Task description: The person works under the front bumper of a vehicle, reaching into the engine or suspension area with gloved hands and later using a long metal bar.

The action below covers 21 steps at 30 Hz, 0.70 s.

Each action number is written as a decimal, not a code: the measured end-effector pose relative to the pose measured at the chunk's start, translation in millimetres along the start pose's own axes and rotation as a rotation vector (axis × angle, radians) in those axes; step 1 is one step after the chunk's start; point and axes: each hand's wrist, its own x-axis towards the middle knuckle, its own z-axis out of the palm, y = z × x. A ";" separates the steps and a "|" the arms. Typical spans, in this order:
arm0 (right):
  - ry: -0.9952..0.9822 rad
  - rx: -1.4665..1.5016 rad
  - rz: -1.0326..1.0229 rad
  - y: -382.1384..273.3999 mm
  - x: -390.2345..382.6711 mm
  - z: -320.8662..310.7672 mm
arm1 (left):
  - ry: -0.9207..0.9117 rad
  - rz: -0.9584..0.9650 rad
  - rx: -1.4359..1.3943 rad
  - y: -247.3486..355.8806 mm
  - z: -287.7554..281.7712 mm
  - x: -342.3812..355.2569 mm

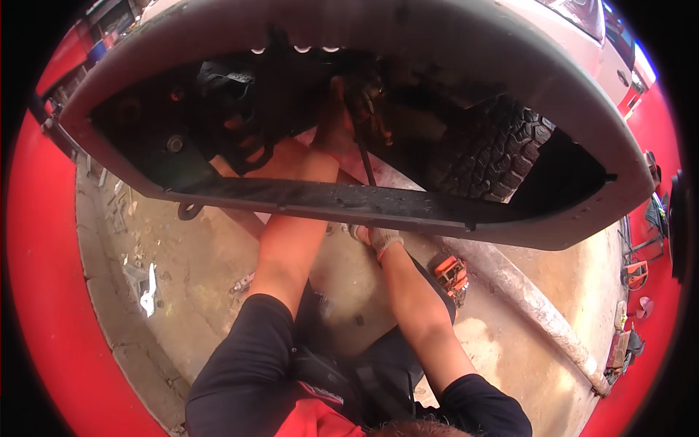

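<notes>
A large grey vehicle bumper (466, 36) with a wide opening hangs above me. My left hand (336, 120) reaches up through the opening, beside dark parts under the vehicle; shadow hides its fingers. A long dark rod (364, 156) slants down from those parts and passes behind the bumper's black lower crossbar (349, 198). Below the crossbar is my right hand (384, 239), in a pale glove. It appears closed around the rod's lower end, though the crossbar covers part of the grip.
A knobbly tyre (502, 149) stands behind the opening on the right. An orange metal tool (451, 275) lies on the floor by my right forearm. A long pale pole (531, 298) crosses the floor at right. White scrap (148, 293) lies at left, near a red wall (44, 255).
</notes>
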 end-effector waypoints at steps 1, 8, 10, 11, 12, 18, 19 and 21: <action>0.005 0.018 -0.018 -5.7 -0.8 -4.0 | -0.050 0.024 -0.059 1.3 -4.6 2.5; 0.493 -1.341 -1.119 -146.2 -8.5 -45.4 | -0.020 0.255 -0.072 -13.5 18.0 -16.1; 0.332 -0.451 -0.810 -207.4 -11.0 -11.8 | 0.006 0.459 0.324 -12.3 15.0 -4.7; 0.321 -0.420 -0.818 -228.5 -10.5 -3.8 | 0.021 0.557 0.522 -12.0 15.4 -2.0; 0.328 -0.425 -0.833 -244.9 -9.3 -5.7 | 0.008 0.548 0.512 -12.7 28.5 -6.3; 0.250 -0.487 -0.893 -284.7 3.1 18.8 | -0.172 0.664 0.635 -2.6 28.3 -3.0; 0.249 -0.496 -0.894 -286.4 7.0 19.0 | -0.183 0.385 0.100 -1.1 36.7 -5.1; 0.247 -0.506 -0.899 -293.1 14.1 20.4 | -0.178 0.089 -0.421 0.6 47.3 -10.3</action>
